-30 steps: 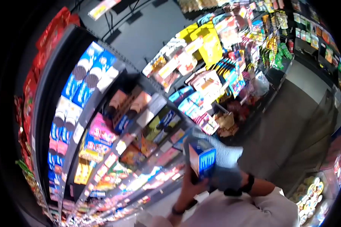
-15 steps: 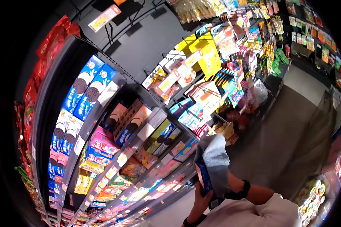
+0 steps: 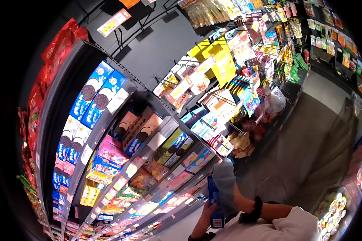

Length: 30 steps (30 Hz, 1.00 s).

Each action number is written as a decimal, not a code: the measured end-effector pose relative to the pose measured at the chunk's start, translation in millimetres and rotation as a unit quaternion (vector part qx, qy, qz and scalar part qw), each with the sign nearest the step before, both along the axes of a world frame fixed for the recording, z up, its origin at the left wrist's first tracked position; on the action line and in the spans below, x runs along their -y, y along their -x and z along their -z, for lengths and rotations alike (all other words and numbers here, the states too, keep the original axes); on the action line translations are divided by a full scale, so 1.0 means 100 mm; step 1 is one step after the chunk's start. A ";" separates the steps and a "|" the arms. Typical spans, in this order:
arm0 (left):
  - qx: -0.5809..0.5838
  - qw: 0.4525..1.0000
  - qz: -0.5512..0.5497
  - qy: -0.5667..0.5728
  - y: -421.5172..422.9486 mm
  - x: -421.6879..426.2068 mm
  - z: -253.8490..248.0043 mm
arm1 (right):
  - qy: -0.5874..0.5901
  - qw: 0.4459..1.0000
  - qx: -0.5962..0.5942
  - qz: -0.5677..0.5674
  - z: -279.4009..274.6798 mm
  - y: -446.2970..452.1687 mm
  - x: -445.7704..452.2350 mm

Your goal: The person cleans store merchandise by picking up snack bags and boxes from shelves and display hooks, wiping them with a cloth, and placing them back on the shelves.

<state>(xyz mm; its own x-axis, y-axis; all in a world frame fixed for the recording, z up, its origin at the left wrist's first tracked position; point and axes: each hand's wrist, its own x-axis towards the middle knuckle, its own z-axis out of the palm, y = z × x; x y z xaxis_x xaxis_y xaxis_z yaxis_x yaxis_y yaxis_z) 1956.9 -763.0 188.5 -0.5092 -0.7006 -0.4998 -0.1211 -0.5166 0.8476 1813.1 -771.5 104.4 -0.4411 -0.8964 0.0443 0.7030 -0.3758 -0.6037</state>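
Observation:
Low in the view, my left hand is wrapped round the lower end of a blue box with a barcode on its bottom. A grey-blue cloth covers my right hand, which lies against the box's right side; its fingers are hidden under the cloth. The box stands close to the lower shelf fronts. Blue cookie boxes stand on the upper shelf at the left.
Shelves of pink, yellow and blue packets fan out at the left. Hanging packs, including yellow ones, fill hooks at the centre. Red bags stand far left. A grey floor aisle runs at the right.
The box has turned, so its narrow blue side and barcode end now show. The cloth-covered hand has moved from above the box to lower along its right side.

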 end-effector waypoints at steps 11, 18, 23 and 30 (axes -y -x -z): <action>0.308 0.799 0.087 0.509 0.24 -0.06 0.13 | 0.000 0.874 -0.468 0.131 -1.09 0.74 -0.30; 0.378 0.803 0.147 0.437 0.31 0.01 -0.02 | -0.045 0.952 -0.302 0.006 -0.68 0.65 -0.31; 0.345 0.829 0.156 0.412 0.25 0.14 0.12 | 0.028 0.725 -0.680 0.103 -0.64 0.64 -0.21; 0.329 0.858 0.110 0.378 0.30 0.11 0.07 | 0.010 0.803 -0.575 0.157 -0.60 0.73 -0.15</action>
<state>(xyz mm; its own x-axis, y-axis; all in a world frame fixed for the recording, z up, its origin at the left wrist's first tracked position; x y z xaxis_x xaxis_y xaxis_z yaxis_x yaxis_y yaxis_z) 1926.7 -774.1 181.3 -0.4517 -0.8749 -0.1745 -0.7266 0.2472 0.6411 1740.0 -756.9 164.4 -0.3019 -0.7435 0.5967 -0.4460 -0.4431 -0.7777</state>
